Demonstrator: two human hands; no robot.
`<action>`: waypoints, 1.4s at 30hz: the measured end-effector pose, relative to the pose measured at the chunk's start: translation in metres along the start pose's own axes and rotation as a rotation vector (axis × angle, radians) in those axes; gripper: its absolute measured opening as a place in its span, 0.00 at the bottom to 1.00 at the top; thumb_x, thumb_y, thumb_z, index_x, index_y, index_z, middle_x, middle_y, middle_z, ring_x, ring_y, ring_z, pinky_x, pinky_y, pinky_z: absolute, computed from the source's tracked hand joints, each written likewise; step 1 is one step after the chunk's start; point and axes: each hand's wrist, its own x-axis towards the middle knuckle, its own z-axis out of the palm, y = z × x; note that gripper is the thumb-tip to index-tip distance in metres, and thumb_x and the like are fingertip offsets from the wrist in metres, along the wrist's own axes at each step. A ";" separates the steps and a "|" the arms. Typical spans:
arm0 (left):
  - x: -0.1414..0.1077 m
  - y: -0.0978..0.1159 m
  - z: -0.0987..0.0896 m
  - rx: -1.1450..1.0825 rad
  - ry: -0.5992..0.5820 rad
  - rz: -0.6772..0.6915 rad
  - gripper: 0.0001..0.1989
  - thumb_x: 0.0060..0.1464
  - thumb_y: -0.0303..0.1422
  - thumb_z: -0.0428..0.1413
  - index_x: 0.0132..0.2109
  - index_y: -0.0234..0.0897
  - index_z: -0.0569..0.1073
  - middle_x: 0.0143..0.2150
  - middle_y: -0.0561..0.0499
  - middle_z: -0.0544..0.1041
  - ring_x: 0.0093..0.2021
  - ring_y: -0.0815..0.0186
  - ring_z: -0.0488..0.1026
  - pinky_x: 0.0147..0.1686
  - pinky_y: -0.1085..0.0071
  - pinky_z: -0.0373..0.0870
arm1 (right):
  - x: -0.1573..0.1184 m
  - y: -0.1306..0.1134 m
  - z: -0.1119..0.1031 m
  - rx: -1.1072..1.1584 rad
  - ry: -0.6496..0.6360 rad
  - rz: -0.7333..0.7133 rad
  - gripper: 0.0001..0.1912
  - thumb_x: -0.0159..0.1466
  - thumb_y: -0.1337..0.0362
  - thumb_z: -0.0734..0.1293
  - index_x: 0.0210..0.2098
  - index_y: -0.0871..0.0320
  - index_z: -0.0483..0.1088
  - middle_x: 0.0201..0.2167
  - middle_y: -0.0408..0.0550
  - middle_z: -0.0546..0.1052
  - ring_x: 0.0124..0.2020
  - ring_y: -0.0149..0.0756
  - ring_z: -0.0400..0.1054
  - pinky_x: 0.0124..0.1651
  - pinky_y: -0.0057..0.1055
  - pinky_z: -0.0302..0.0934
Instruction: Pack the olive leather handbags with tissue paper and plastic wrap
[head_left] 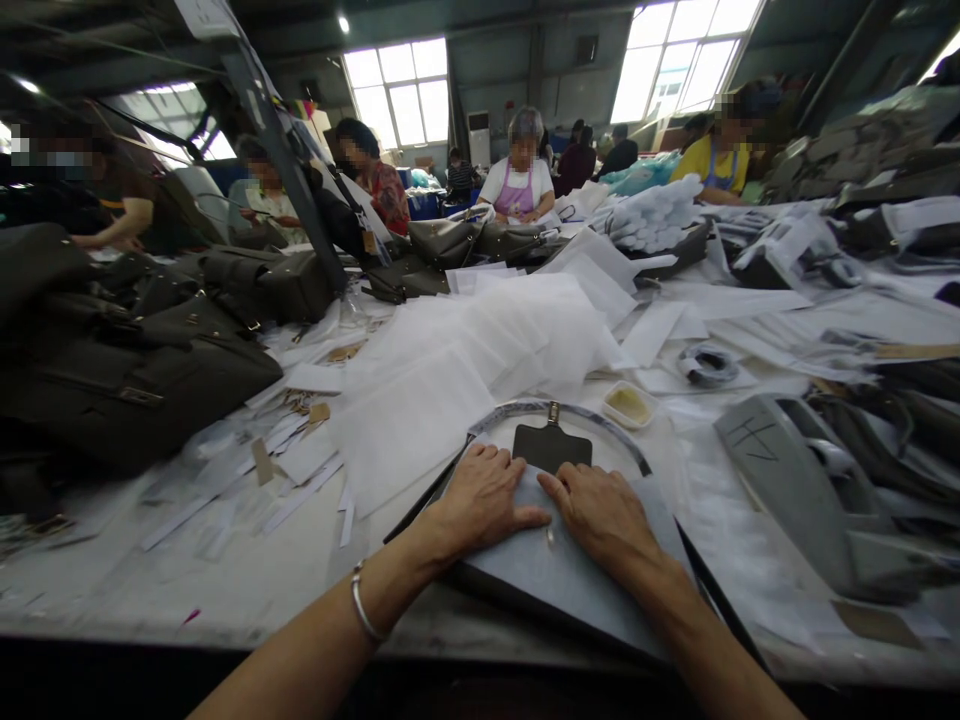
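A dark handbag (517,598) lies flat at the table's front edge, with a pale translucent sheet (577,590) over its front. My left hand (480,500) rests on the sheet's upper left, palm down, fingers stretched forward and thumb pointing right. Close beside it, my right hand (604,510) presses flat on the sheet, its fingers toward the bag's top. A dark leather tag (553,448) with a metal clasp lies just beyond my fingertips. Around it curves the bag's handle (510,411), wrapped in clear film. Neither hand grips anything.
White sheets (480,340) are piled beyond the bag. A small dish (628,404) stands near the handle, and a grey tape dispenser (802,480) to the right. Dark bags (150,380) are heaped at left, paper scraps (300,450) nearby. Several people (517,180) sit across the table.
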 end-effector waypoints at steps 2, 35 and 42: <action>0.003 -0.002 0.001 0.006 0.028 -0.036 0.32 0.52 0.62 0.55 0.42 0.33 0.74 0.39 0.44 0.77 0.43 0.53 0.73 0.48 0.58 0.64 | 0.004 0.001 0.003 0.026 -0.013 0.008 0.24 0.74 0.51 0.52 0.37 0.58 0.72 0.36 0.52 0.80 0.41 0.46 0.73 0.43 0.39 0.54; 0.008 -0.004 0.027 -0.149 0.352 -0.168 0.18 0.68 0.37 0.47 0.30 0.38 0.71 0.27 0.49 0.75 0.32 0.60 0.71 0.45 0.58 0.62 | 0.018 0.010 0.014 0.186 -0.118 0.109 0.24 0.72 0.45 0.49 0.32 0.50 0.65 0.24 0.44 0.77 0.29 0.44 0.74 0.29 0.34 0.51; 0.008 -0.003 0.027 -0.120 0.270 -0.196 0.13 0.65 0.34 0.51 0.34 0.36 0.74 0.31 0.47 0.77 0.39 0.57 0.73 0.57 0.52 0.59 | 0.025 0.022 0.037 0.363 0.360 0.132 0.30 0.68 0.45 0.55 0.60 0.60 0.61 0.56 0.61 0.72 0.57 0.52 0.66 0.57 0.47 0.59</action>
